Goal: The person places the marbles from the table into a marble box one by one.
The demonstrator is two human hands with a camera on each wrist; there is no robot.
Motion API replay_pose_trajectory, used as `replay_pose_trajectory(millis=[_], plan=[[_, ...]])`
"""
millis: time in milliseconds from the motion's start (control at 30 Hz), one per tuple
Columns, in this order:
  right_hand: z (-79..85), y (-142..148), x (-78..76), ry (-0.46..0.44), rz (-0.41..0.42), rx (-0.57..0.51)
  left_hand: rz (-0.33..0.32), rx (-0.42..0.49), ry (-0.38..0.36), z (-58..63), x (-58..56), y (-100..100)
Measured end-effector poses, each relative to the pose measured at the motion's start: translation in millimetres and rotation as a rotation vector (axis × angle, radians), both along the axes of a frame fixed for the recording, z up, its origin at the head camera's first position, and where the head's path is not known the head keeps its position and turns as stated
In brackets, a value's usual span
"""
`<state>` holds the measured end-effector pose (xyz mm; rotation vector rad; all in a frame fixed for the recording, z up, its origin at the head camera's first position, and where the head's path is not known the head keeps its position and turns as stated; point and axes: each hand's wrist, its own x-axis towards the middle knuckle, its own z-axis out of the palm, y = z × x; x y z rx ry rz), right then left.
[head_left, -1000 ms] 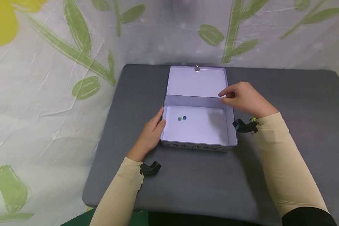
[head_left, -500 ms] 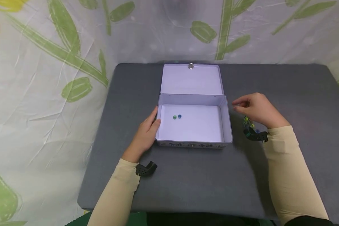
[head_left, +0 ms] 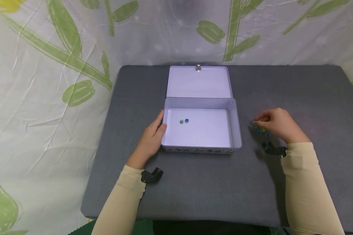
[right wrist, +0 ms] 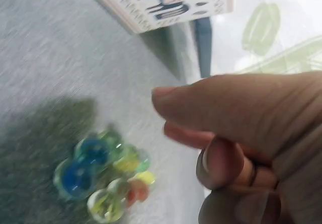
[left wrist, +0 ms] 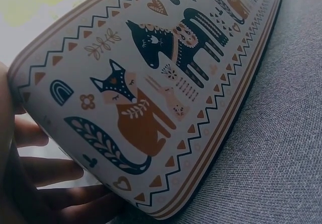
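Note:
A tin box [head_left: 200,130] stands on the table with its pale lid [head_left: 199,81] folded back. Inside it lie a green marble [head_left: 181,121] and a blue marble [head_left: 186,120]. At the box's left side, my left hand [head_left: 149,137] holds the wall, thumb at the rim and fingers along the outside. In the left wrist view, the box's printed front [left wrist: 151,88] carries a fox and a horse. To the right of the box, my right hand [head_left: 277,123] hovers by a cluster of glass marbles [right wrist: 105,173], its fingers loosely bent with nothing visible between them.
The grey table [head_left: 206,186] surrounds the box, with its back edge against a plant-patterned curtain [head_left: 153,39]. A metal clasp [head_left: 198,68] sits at the lid's far edge. Black wrist cameras [head_left: 274,149] jut from both sleeves.
My right hand has moved from above the box's back right corner, rightward and down to the marble cluster. The left hand keeps its hold on the box; the head view has shifted slightly.

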<state>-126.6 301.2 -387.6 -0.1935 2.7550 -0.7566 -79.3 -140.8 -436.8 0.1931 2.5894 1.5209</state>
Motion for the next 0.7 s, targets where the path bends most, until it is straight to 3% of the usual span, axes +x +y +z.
replay_pose_trajectory(millis=[300,700], plan=[[-9.7,4.3,3.9,-0.034,-0.02,0.023,-0.004,0.009,0.016,-3.9,-0.9,-1.0],[-18.7,1.2,4.5,0.002,-0.049,0.045,-0.011,0.017,0.009,-2.0,-1.1,-0.9]])
